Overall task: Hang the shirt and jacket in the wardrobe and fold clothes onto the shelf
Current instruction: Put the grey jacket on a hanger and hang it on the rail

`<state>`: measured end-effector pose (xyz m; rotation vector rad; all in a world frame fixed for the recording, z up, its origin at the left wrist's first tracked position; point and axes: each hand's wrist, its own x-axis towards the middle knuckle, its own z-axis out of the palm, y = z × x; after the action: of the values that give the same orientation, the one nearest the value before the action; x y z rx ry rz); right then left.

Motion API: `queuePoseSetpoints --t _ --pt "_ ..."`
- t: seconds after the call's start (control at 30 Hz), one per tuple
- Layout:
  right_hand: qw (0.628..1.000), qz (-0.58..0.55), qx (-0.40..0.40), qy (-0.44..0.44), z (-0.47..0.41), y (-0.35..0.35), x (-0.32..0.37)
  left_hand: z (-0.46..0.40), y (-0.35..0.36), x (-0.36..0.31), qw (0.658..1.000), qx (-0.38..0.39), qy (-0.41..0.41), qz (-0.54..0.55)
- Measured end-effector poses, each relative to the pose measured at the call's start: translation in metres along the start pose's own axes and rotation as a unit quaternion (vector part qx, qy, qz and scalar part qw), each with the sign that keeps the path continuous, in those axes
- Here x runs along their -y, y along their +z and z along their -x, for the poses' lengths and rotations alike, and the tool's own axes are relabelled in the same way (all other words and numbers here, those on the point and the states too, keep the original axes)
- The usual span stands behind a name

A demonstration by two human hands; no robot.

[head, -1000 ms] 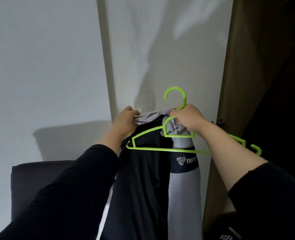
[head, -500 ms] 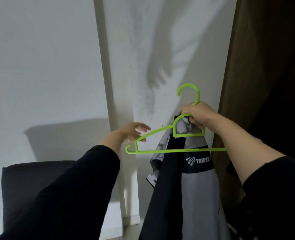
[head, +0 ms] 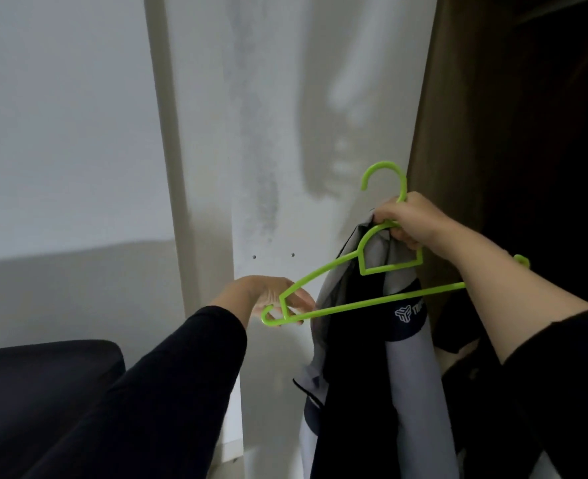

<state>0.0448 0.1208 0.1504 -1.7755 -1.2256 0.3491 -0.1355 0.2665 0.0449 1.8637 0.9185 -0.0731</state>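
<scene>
My right hand (head: 410,221) has its grip closed around the neck of the green hanger (head: 354,292) together with a bunch of the grey-and-black jacket (head: 361,375), which hangs bunched from that fist just beside the wardrobe (head: 513,133); my left hand (head: 268,295) is loose and holds nothing, fingers near the hanger's left tip. I judge the jacket could slide off, since it isn't spread over the hanger's arms. The wardrobe interior is too dark to see contents.
</scene>
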Motion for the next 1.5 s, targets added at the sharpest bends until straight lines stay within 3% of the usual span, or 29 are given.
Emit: queuePoseSetpoints --t 0.1,0.17,0.27,0.33,0.4,0.5,0.57,0.67,0.77,0.9,0.97,1.1,1.2,1.33,1.5 --pt "1.0 0.006 -0.005 0.007 0.0 -0.006 -0.005 0.0 -0.002 -0.003 0.998 -0.033 0.039 0.02" --pt "0.999 0.041 -0.01 0.006 0.0 -0.009 -0.008 -0.003 -0.005 -0.003 0.991 -0.122 0.055 -0.016" --pt "0.992 0.123 -0.022 -0.014 0.0 -0.011 -0.011 -0.005 -0.017 -0.004 0.951 -0.284 0.113 -0.055" --pt "0.99 0.135 -0.033 -0.007 -0.001 -0.012 -0.016 0.003 -0.03 -0.007 0.947 -0.284 0.144 -0.04" --pt "0.988 0.145 -0.047 0.0 -0.003 -0.012 -0.02 0.017 -0.042 -0.013 0.947 -0.254 0.147 -0.13" --pt "0.985 0.165 -0.057 0.007 -0.006 -0.003 -0.018 0.028 -0.054 -0.018 0.872 -0.374 0.137 -0.285" --pt "0.991 0.121 -0.043 0.028 -0.005 0.003 -0.013 0.034 -0.058 -0.022 0.825 -0.453 0.135 -0.311" --pt "0.995 0.035 0.047 0.077 -0.004 0.008 -0.003 0.045 -0.06 -0.03 0.789 -0.505 0.112 -0.33" --pt "0.995 -0.005 0.06 0.077 -0.003 0.02 0.001 0.057 -0.056 -0.041 0.772 -0.536 0.099 -0.326" --pt "0.994 -0.081 -0.022 0.076 -0.004 0.049 0.004 0.067 -0.048 -0.061 0.773 -0.553 0.113 -0.29" --pt "0.994 -0.054 -0.082 0.057 -0.006 0.063 0.007 0.074 -0.041 -0.072 0.775 -0.55 0.122 -0.286" --pt "0.99 -0.007 -0.135 -0.026 -0.004 0.085 0.022 0.082 -0.019 -0.102 0.843 -0.454 0.163 -0.237" --pt "0.988 -0.066 -0.134 -0.051 -0.002 0.089 0.033 0.077 -0.013 -0.11 0.888 -0.37 0.207 -0.176" --pt "0.972 -0.177 -0.155 0.021 -0.006 0.075 0.038 0.061 -0.032 -0.076 0.843 -0.389 0.201 -0.313" --pt "0.977 -0.188 -0.098 -0.012 0.003 0.066 0.047 0.05 -0.043 -0.049 0.776 -0.43 0.202 -0.415"
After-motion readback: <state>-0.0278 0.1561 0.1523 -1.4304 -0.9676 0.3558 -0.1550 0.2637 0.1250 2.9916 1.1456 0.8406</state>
